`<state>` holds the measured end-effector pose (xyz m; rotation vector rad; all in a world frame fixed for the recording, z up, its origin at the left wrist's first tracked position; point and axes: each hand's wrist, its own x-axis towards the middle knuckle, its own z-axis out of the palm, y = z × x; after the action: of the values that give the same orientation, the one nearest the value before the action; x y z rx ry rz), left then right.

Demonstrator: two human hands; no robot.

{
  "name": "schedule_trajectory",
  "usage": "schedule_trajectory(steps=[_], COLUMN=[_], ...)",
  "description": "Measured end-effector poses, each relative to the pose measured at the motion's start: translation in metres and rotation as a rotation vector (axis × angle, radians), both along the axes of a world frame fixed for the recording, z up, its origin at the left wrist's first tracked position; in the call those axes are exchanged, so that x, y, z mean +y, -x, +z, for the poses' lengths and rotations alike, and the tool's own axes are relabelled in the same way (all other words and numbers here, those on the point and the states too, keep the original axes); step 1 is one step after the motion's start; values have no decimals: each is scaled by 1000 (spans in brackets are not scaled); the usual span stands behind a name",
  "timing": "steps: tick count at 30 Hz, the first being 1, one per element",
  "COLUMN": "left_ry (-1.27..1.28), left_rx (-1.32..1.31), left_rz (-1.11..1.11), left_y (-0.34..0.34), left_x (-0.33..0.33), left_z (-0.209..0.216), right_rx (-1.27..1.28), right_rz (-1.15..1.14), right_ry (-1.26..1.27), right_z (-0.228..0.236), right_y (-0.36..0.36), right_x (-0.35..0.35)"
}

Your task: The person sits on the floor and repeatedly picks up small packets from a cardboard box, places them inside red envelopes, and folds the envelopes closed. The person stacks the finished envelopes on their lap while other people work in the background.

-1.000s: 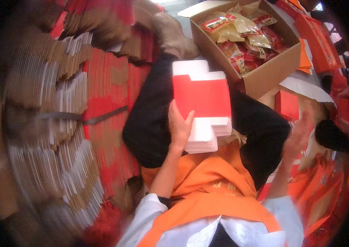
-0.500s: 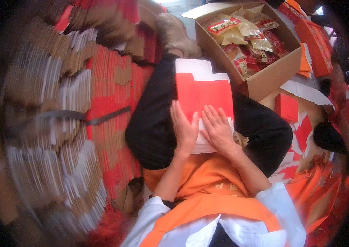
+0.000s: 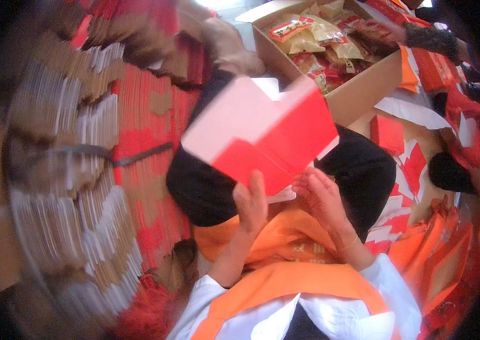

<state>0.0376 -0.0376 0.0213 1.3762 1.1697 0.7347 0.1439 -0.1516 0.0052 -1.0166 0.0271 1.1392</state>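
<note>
Strapped stack of flat cartons (image 3: 138, 133) fills left of frame. Open cardboard box (image 3: 361, 90), upper right of centre, holds clear-film packets (image 3: 325, 37). Red-and-white carton blank (image 3: 268, 136) tilted mid-frame – my left hand (image 3: 251, 198) grasps its lower edge, thumb on the red face. My right hand (image 3: 323, 195) is at its bottom corner – can't tell if pinching. Small red box (image 3: 387, 135), right of frame.

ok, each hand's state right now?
Left hand: closed, holding the red-and-white card blank.
Right hand: fingers bent at the card blank's near edge; whether its grip is closed can't be told.
</note>
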Motion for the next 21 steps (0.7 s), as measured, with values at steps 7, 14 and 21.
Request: schedule_trajectory(steps=[7, 14, 21], left_ry=[-479, 417, 434], left_rx=[-164, -194, -227], left_rz=[-244, -321, -275], left_y=[16, 30, 21], left_x=[-9, -12, -51], left_z=[9, -5, 2], right_rx=[167, 138, -320], right_rz=[-29, -27, 443], right_ry=[-199, -34, 616], right_z=[7, 33, -10], right_y=[0, 43, 66], right_x=[-20, -24, -49])
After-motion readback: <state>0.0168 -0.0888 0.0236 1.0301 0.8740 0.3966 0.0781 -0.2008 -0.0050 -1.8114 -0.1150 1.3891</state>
